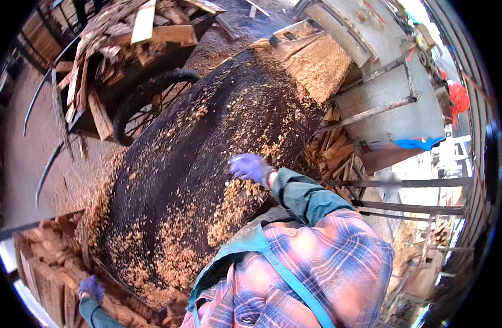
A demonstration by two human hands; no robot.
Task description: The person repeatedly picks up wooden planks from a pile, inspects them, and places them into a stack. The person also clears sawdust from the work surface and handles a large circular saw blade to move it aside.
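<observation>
A large dark sheet point(169, 142), strewn with wood chips and sawdust, spreads before me. My right hand point(251, 168), in a purple glove, is over its near right part with the fingers reaching leftward, nothing visible held in them. A thick patch of pale wood chips point(234, 205) lies just below that hand. At the lower left, my left hand point(91, 288), also gloved in purple, is beside the sheet's near edge, against stacked split wood point(48, 273). Its fingers are too small and blurred to make out.
A wheeled cart point(152, 104) loaded with scrap wood point(163, 34) stands at the far left, its curved handles sticking out. Grey metal panels with a frame point(377, 109) rise at the right, above split wood pieces point(336, 150). A chip-covered board point(316, 63) lies beyond the sheet.
</observation>
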